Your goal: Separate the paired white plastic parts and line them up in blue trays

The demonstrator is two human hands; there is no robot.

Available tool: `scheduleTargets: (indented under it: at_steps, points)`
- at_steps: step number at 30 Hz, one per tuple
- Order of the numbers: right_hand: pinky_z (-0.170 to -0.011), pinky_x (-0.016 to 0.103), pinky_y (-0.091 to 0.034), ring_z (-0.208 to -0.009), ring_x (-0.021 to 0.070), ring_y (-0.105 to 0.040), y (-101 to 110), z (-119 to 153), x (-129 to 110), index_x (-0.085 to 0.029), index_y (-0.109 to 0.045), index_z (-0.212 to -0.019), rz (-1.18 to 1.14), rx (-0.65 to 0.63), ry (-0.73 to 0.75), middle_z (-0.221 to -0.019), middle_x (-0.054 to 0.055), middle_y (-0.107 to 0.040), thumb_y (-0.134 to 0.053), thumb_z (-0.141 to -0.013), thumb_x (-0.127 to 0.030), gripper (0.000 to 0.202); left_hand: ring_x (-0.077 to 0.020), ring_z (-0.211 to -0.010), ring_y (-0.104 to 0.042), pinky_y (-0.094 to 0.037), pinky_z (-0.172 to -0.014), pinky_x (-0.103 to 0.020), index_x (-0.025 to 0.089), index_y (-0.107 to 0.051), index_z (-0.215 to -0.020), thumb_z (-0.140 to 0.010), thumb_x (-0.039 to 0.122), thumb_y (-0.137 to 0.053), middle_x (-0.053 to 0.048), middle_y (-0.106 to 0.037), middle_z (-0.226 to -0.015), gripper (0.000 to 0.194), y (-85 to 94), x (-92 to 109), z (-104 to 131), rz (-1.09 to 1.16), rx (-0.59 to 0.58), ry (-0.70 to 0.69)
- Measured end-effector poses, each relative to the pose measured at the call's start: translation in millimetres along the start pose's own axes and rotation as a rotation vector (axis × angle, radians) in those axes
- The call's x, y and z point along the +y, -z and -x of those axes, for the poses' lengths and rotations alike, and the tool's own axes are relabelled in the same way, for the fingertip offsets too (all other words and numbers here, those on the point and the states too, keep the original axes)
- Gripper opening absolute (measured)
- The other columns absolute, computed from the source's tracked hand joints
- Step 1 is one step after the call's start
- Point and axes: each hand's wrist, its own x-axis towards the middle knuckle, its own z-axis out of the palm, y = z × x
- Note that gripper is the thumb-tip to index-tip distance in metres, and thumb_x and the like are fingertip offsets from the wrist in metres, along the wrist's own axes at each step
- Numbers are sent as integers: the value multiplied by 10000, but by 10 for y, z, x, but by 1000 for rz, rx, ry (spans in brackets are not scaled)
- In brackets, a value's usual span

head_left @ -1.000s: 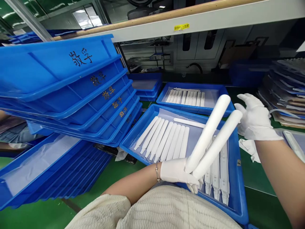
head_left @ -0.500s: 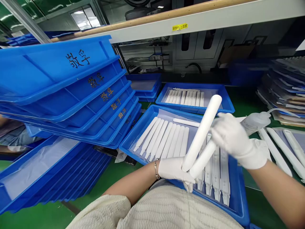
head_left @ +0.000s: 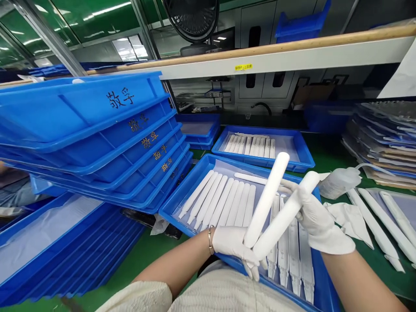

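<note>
Spanning both gripping hands [head_left: 232, 243] [head_left: 319, 222], one white bar [head_left: 280, 223] slants; left also grips another bar [head_left: 267, 200].

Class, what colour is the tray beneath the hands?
The tray is blue, best seen in the head view.

A: Mat'ls, pls?
B: Tubes [head_left: 267, 199], 4 o'clock: smooth plastic, semi-matt. Gloves [head_left: 320, 225], 4 & 5: matt cloth.
A: 9?
B: Stacked trays [head_left: 81, 108], glossy plastic.
A: 12?
B: Rail [head_left: 227, 56], smooth wood.
A: 3?
B: Bottle [head_left: 339, 182], translucent plastic.
A: 6?
B: Bracelet [head_left: 210, 240], shiny metal; shirt [head_left: 237, 290], rough, crinkly cloth.
</note>
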Motion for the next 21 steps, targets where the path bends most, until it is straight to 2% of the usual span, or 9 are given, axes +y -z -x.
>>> scheduleTargets:
  at_steps: [2,4,7,11,16,21]
  points:
    - [-352,285,-267,-406,119,-328,-97,61,-17,-221,-654,-1134,-114,-13,-82,-603,-10,-535,-645,-857,-699,552,-299,-823,-768,-647,-723,-403,121,-712,-918,-562,456,-944,-100,-723,-868,541,-8,11,15,-59,-28,65]
    - [-352,285,-294,-413,123,-365,-119,71,-66,-227,-652,-1098,-179,-23,-126,-589,-25,-508,-734,-824,-637,499,-298,-876,-768,-630,-694,-342,134,-747,-933,-618,479,-908,-106,-733,-913,495,-39,45,39,-96,-25,105]
    - [-383,318,-416,-477,168,-502,-106,73,-136,-248,-667,-980,-166,-18,-141,-652,5,-571,-766,-827,-582,380,-300,-927,-766,-591,-643,-289,165,-777,-988,-677,475,-866,-88,-724,-949,449,-103,108,54,-118,3,131]
    - [-585,409,-606,-776,291,-706,-109,85,-145,-291,-689,-956,-151,68,-109,-852,55,-698,-801,-823,-500,272,-306,-931,-764,-574,-627,-286,157,-783,-1027,-719,478,-825,-89,-711,-962,446,-174,157,29,-149,57,133]
    - [-781,492,-650,-1013,364,-728,-114,72,-116,-295,-713,-1005,-105,78,-57,-1037,69,-750,-755,-865,-484,239,-288,-897,-764,-571,-627,-281,169,-786,-996,-717,486,-826,-81,-718,-958,424,-209,167,24,-171,151,61]
    - [-815,512,-644,-1096,388,-708,-99,93,-138,-286,-731,-1021,-128,69,-91,-1142,68,-746,-745,-863,-490,259,-278,-919,-764,-588,-686,-288,152,-780,-966,-741,469,-823,-74,-716,-891,391,-185,132,28,-144,60,76]
